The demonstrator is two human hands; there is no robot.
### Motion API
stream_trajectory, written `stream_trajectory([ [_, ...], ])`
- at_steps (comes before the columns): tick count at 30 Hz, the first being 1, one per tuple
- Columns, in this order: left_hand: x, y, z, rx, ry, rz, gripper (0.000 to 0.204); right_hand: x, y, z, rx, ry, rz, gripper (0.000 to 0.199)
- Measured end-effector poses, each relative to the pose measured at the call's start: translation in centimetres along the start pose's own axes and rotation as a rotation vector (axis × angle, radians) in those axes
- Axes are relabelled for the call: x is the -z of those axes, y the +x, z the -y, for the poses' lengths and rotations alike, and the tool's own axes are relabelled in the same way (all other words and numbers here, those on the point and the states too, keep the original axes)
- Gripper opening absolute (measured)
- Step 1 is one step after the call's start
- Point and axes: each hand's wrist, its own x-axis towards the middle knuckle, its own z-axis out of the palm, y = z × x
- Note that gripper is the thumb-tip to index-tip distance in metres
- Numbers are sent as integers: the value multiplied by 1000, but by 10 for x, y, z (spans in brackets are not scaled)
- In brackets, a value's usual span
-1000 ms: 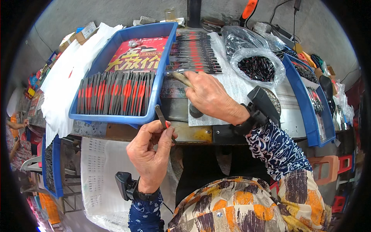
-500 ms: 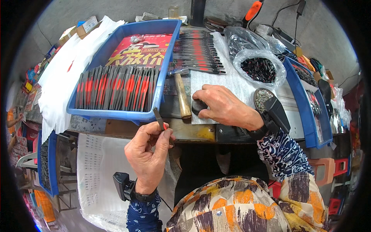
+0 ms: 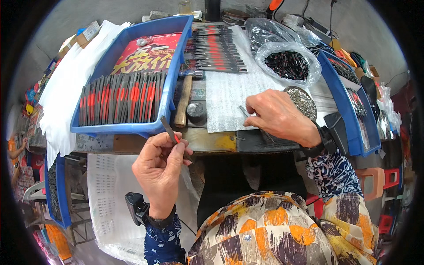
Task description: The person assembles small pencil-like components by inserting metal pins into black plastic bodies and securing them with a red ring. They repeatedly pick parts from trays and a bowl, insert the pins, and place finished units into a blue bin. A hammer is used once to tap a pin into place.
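Observation:
My left hand (image 3: 161, 165) pinches a narrow dark strip with a red part (image 3: 168, 130) between thumb and fingers, in front of the table edge. My right hand (image 3: 282, 117) is closed around a thin grey metal tool (image 3: 243, 110) over the white foam sheet (image 3: 225, 95); its exact kind is hidden by the fingers. Just beyond that hand is a round dish of small metal pieces (image 3: 302, 104). A dark round block (image 3: 195, 113) stands beside a wooden-handled hammer (image 3: 183, 101). Similar black and red strips (image 3: 121, 99) stand in a row in the blue tray (image 3: 110, 129).
More black and red strips (image 3: 218, 48) lie in a stack at the back. Right of them sits a clear bag of small black parts (image 3: 287, 66). Another blue tray (image 3: 349, 110) edges the right side. Below the table is a white plastic basket (image 3: 101, 194).
My right hand has left the dark round block and moved right, where it now grips a thin metal tool. The strip stays in my left hand. The view has shifted slightly.

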Motion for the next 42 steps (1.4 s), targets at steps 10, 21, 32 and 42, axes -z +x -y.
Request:
stream_trajectory([
  [10, -32, 0, -8, -4, -126, 145, 10, -9, -11, -20, -247, 345, 125, 27],
  [21, -59, -2, -18, 105, -168, 297, 17, 23, -42, 8, -387, 805, -35, 20],
  [32, -89, -17, -18, 227, -215, 357, 14, 20, -82, 42, -341, 1228, -87, 16],
  [42, -104, -27, -17, 238, -243, 364, 14, 17, -98, 50, -273, 1197, -204, 43],
])
